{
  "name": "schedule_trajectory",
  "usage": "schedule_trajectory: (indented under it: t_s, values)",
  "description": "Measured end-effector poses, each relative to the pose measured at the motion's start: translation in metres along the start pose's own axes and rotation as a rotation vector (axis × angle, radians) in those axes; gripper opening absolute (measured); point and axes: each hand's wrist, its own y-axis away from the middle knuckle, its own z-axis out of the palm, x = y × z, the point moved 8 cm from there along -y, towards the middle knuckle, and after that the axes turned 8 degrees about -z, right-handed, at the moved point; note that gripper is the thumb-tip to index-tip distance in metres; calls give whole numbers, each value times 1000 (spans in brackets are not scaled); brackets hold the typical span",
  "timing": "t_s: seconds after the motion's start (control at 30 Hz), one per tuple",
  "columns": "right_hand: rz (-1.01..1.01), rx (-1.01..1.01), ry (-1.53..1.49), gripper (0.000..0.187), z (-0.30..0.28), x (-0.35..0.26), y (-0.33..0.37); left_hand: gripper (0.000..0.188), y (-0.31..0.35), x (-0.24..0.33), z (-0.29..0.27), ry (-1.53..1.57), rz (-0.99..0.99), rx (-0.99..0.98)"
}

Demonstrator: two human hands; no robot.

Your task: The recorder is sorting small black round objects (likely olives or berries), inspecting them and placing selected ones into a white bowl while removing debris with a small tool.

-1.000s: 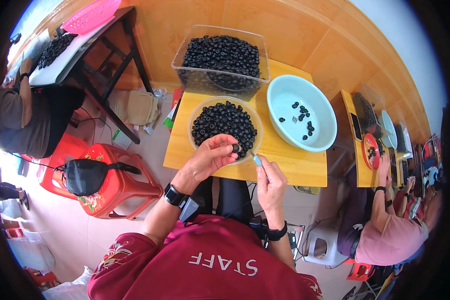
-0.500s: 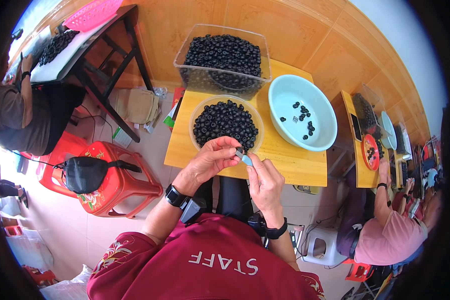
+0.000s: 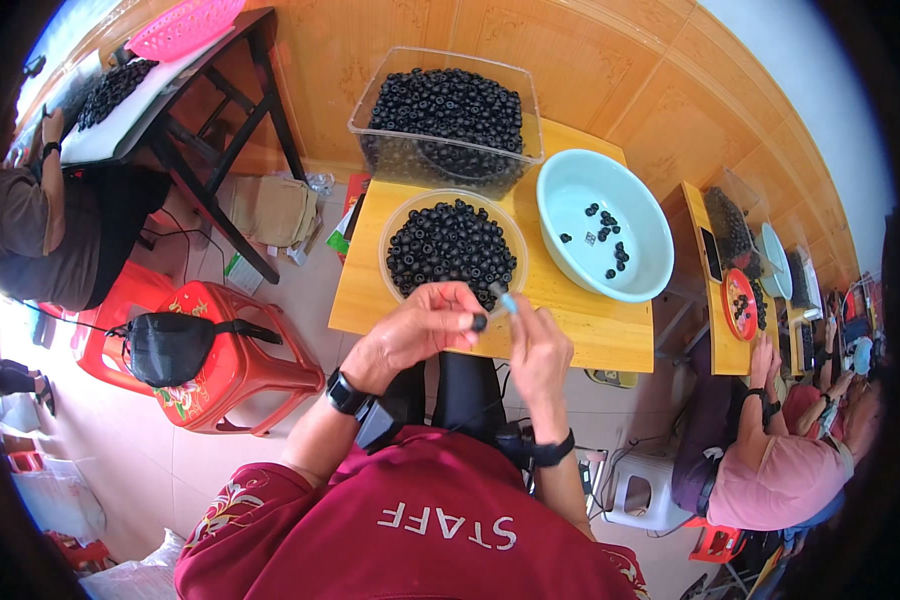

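Observation:
My left hand is closed, pinching a small black ring-like part between thumb and fingertips near the table's front edge. Just to the right, my right hand grips a small tool with a light blue handle; its short greyish tip points up and left, apart from the black part and slightly blurred. Beyond my hands a round clear tub is full of similar black parts. A pale blue basin at the right holds several dark pieces.
A large clear bin heaped with black parts stands behind the tub on the yellow wooden table. Red stools stand at the left. A person sits far left; another person in pink sits right, beside a second table.
The tool tip has come away from the black part; my right hand has drawn slightly right and up. My left hand still holds the part, now a little lower.

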Motion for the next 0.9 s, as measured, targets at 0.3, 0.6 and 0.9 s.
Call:
schedule_trajectory:
  t_s: [0.3,0.6,0.9]
  values:
    - [238,85,-11,22,-5,54,31,13,1,8,3,26,39,9]
    - [316,-53,234,21,11,94,67,11,-49,6,-25,-156,-15,226]
    - [281,-20,279,24,17,95,73,39,-159,23,34,-330,160,213]
